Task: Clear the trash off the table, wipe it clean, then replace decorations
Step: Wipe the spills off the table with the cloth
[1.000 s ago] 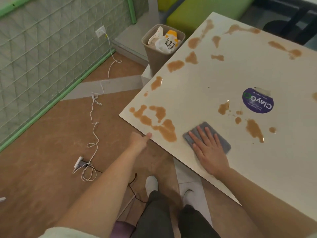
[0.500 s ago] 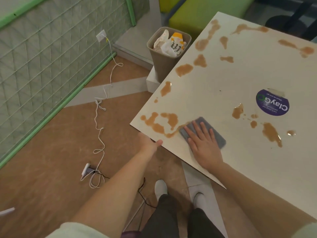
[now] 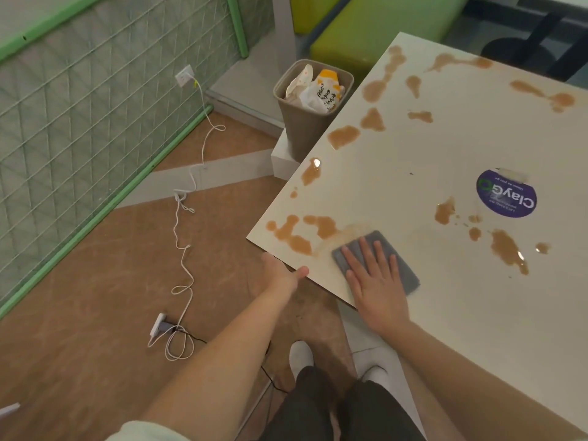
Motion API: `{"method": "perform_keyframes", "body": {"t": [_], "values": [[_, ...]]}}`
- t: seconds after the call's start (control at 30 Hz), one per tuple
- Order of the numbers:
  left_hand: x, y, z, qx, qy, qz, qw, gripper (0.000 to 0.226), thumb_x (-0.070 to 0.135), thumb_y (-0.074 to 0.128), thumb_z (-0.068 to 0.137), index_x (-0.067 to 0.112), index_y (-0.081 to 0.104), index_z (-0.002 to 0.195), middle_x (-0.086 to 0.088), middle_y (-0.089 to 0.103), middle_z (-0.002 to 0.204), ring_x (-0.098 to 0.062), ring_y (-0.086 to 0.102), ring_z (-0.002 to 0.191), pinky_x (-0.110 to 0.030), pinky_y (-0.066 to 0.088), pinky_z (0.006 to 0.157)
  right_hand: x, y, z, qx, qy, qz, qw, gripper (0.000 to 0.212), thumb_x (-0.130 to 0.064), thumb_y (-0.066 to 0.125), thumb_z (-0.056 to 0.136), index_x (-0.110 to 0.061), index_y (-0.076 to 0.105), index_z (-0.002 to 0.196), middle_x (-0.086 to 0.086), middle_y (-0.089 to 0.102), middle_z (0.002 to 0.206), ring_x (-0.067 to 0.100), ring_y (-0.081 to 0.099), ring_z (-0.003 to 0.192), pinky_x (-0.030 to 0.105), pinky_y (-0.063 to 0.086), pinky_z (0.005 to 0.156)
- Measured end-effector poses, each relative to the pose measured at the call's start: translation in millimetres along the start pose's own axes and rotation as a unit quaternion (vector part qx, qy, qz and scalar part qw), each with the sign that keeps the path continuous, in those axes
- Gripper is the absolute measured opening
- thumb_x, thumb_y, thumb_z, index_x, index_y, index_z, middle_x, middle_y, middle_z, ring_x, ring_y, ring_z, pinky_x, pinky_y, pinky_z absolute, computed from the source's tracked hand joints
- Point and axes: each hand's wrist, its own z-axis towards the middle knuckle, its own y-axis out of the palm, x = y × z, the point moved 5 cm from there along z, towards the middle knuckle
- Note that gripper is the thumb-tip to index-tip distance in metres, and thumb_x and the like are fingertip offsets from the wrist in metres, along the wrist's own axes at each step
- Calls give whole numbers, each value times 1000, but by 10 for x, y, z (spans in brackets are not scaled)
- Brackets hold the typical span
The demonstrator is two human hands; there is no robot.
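A white table (image 3: 413, 160) carries several brown spill patches, the nearest (image 3: 296, 232) by its left corner. My right hand (image 3: 375, 281) lies flat with straight fingers on a grey cloth (image 3: 378, 259) near the table's front edge. A pale smear trails from the cloth toward the corner patches. My left hand (image 3: 281, 275) holds the table's front edge, thumb on top, fingers hidden beneath. A round purple sticker (image 3: 506, 197) is stuck on the tabletop at the right.
A grey bin (image 3: 305, 128) full of crumpled wrappers stands on a white block beside the table's left edge. A white cable (image 3: 184, 237) and a plug adapter (image 3: 159, 324) lie on the brown floor. Green benches (image 3: 375, 23) stand behind the table.
My right hand slid the cloth left over the brown patch near the corner, leaving a pale smear there. The left hand kept its place on the table edge.
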Motion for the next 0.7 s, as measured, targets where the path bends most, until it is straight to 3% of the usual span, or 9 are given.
{"method": "perform_keyframes", "body": {"t": [0.1,0.2,0.3,0.4,0.53,0.63,0.7], "values": [[-4,6,0,2,-6,-1,1000,66,17,79,80,8,34,127,-4,56,122,-25,55,111,-39,43,100,-187,125,-47,-27,-30,-18,999,53,-48,2,101,-44,1,153,-9,-12,162,15,-24,147,40,-16,119],[-43,-5,30,7,-12,14,1000,63,24,81,78,15,34,119,-1,58,116,-22,55,102,-38,45,94,-155,2,287,-28,-48,7,998,55,-51,1,99,-45,1,153,-11,-13,162,11,-27,144,35,-21,117],[-74,-12,32,16,-19,29,999,59,31,80,78,18,35,114,2,57,109,-23,55,100,-38,46,86,148,-117,503,-38,-2,15,999,51,-47,6,102,-44,-2,153,-10,-14,163,8,-29,142,35,-20,116],[-77,-42,-10,43,-21,46,998,57,38,81,73,24,36,105,3,56,107,-23,57,99,-41,47,87,158,-69,285,-12,3,-6,1000,55,-49,-1,100,-41,-3,154,-7,-13,163,13,-25,145,37,-19,118],[-16,-40,-7,46,-17,48,998,50,27,84,73,21,42,99,4,61,102,-21,58,94,-37,46,89,-153,156,-59,-15,-76,-31,997,53,-45,8,105,-33,2,156,-4,-5,164,19,-14,150,44,-9,120],[33,-53,-7,38,-16,47,998,42,18,84,74,23,45,91,0,65,103,-22,59,91,-39,48,93,-123,43,159,-27,-106,8,994,56,-46,11,104,-29,-2,156,-9,-7,163,11,-19,148,36,-16,119],[46,-46,-13,33,-16,56,998,40,19,82,76,19,48,97,0,63,102,-23,58,92,-36,46,90,48,-67,335,-31,-94,31,995,56,-44,17,105,-28,1,156,-12,-6,163,8,-20,147,33,-17,119]]}}
